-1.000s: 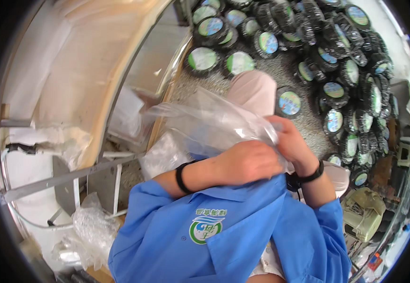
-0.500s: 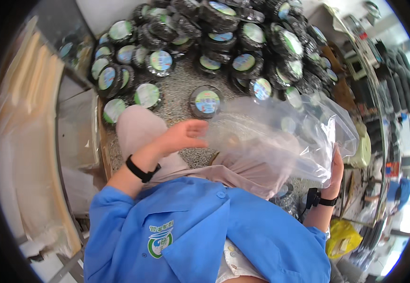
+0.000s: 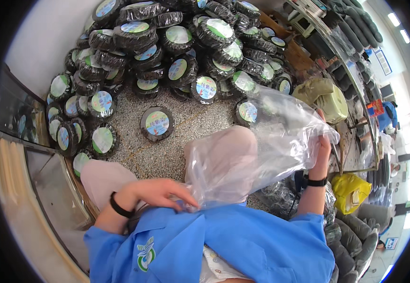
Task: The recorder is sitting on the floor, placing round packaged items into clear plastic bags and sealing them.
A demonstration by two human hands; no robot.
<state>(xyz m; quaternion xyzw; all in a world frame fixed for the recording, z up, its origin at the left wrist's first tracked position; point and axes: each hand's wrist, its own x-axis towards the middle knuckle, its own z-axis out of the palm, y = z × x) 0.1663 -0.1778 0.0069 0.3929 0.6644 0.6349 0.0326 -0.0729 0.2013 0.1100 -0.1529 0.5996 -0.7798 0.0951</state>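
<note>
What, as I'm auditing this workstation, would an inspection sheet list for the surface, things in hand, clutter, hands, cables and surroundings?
Surface: speckled floor, with one round black-wrapped pack lying flat, apart from the heap.
Things in hand: clear plastic bag, spread over one knee.
Clutter: heap of round black-wrapped packs with round labels, stacked at varied tilts; yellow bag at the right.
Hands: right hand grips the bag's right end; left hand is at its near left edge, grip unclear.
Cables: nothing seen clearly.
Surroundings: pale wall at the left; person in blue in the right background.
</note>
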